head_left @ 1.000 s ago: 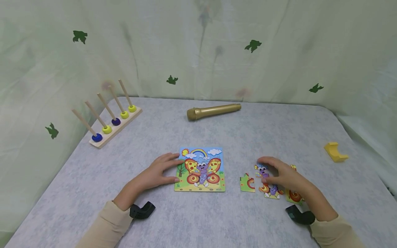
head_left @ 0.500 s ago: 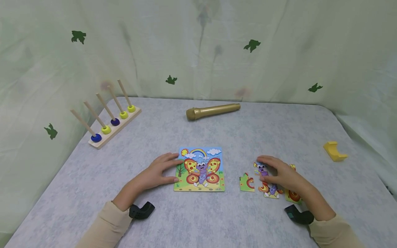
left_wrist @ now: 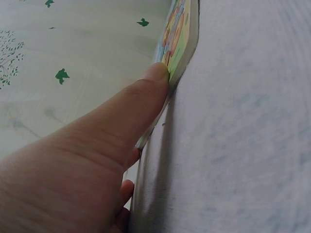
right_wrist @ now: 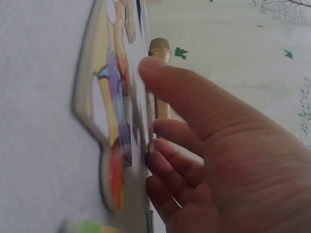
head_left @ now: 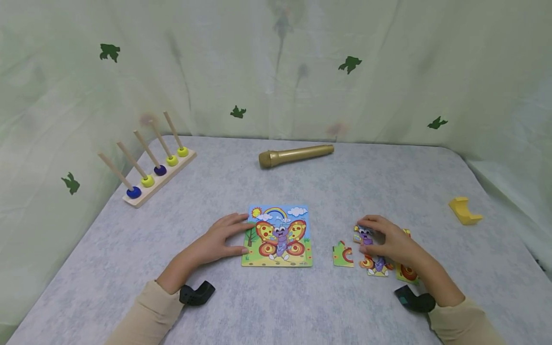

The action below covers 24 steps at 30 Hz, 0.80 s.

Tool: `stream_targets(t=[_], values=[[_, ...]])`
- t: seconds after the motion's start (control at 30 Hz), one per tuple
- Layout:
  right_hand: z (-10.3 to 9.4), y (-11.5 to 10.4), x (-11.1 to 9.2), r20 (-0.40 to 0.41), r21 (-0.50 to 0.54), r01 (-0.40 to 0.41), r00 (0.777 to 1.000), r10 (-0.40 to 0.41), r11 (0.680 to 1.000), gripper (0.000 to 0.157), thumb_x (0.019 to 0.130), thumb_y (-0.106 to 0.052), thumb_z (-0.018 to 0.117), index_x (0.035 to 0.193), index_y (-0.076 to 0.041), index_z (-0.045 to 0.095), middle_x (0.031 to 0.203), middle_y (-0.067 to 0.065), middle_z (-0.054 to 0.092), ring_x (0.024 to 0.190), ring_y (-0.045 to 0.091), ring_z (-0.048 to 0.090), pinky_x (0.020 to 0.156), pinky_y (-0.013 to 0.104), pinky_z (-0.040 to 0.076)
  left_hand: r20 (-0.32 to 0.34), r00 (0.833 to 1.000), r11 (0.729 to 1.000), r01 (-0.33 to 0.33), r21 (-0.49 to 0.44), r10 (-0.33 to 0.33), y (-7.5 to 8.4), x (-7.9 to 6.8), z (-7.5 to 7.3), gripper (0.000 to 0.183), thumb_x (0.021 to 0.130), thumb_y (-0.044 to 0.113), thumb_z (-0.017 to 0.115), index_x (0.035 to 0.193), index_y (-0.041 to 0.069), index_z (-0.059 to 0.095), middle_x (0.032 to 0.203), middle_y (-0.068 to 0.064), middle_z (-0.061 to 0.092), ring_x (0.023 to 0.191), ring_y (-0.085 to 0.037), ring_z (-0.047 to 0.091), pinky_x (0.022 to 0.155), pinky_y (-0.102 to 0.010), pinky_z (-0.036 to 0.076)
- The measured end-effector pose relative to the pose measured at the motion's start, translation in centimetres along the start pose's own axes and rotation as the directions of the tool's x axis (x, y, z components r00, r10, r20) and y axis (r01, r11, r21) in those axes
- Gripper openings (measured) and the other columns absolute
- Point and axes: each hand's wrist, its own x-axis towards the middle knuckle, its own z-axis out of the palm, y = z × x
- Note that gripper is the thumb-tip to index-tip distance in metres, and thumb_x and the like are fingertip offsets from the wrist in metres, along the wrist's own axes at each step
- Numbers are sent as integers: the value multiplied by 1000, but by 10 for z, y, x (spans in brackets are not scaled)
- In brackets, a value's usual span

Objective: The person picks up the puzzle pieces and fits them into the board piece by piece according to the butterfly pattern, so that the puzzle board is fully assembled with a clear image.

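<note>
Beige sleeves point(head_left: 144, 314) nearest, a black wrist camera point(head_left: 197, 293) at each wrist. Left hand point(head_left: 217, 242): fingers extended, not clenched, thumb and fingertips resting on the left edge of the butterfly board point(head_left: 282, 237), which lies flat on the table point(head_left: 276, 306). Right hand point(head_left: 394, 244): thumb and forefinger pinch the purple face piece point(head_left: 365, 235) by its edges, just right of the board. Body piece point(head_left: 378, 267) lies under the thumb side, nearer the person; green corner piece point(head_left: 342, 256) sits between board and right hand; swirl piece point(head_left: 406, 273) partly hidden by the right hand. Yellow bit past the knuckles, can't tell if same piece. Farther off: yellow block point(head_left: 465, 212) at right; peg stand point(head_left: 160, 178) at left, five pegs, one ring each, blue or yellow. Gold microphone point(head_left: 296, 156) lying near the back edge. Behind it all, pale green curtain point(head_left: 276, 62) with dark green birds.
</note>
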Motion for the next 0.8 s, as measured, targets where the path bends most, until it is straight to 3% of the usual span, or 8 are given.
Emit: stream_targets(t=[0.2, 0.4, 0.47, 0.57, 0.8], values=[[-2, -12, -1, -82, 79, 54, 995, -47, 995, 57, 73, -31, 74, 122, -9, 55, 123, 9, 44, 109, 29, 42, 89, 53, 34, 2, 1000, 1000, 8, 1, -8, -1, 0, 0, 59, 79, 43, 65, 130, 18, 50, 140, -10, 33, 129, -35, 21, 100, -55, 16], [-6, -49, 0, -170, 41, 242, 958, -232, 969, 54, 71, -8, 76, 120, -1, 55, 119, 11, 46, 103, 23, 44, 82, 38, 40, 0, 1000, 1000, 7, 7, -7, -2, 0, 1, 60, 79, 44, 65, 131, 18, 49, 140, -10, 33, 129, -35, 21, 100, -55, 16], [-3, -51, 4, -175, 54, 284, 946, -271, 957, 56, 71, -10, 77, 121, -4, 55, 121, 7, 45, 105, 20, 43, 82, 37, 40, -1, 1000, 1000, 6, 7, -6, -3, 0, 1, 60, 79, 45, 64, 131, 19, 49, 140, -9, 33, 129, -34, 21, 100, -55, 16], [3, -63, 10, -158, 95, 299, 946, -282, 950, 56, 73, -18, 76, 124, -11, 53, 124, 2, 42, 109, 17, 41, 85, 43, 40, 0, 1000, 1000, 4, 6, -4, -3, 0, 1, 60, 79, 45, 64, 131, 19, 49, 141, -9, 33, 130, -34, 20, 100, -55, 15], [24, -102, 30, -126, 159, 367, 928, -350, 916, 55, 75, -21, 74, 125, -11, 52, 126, 3, 41, 111, 17, 42, 89, 43, 39, -2, 1000, 1000, -6, -3, 6, -3, 0, 1, 60, 79, 45, 64, 131, 19, 49, 141, -9, 33, 129, -35, 20, 100, -55, 16]])
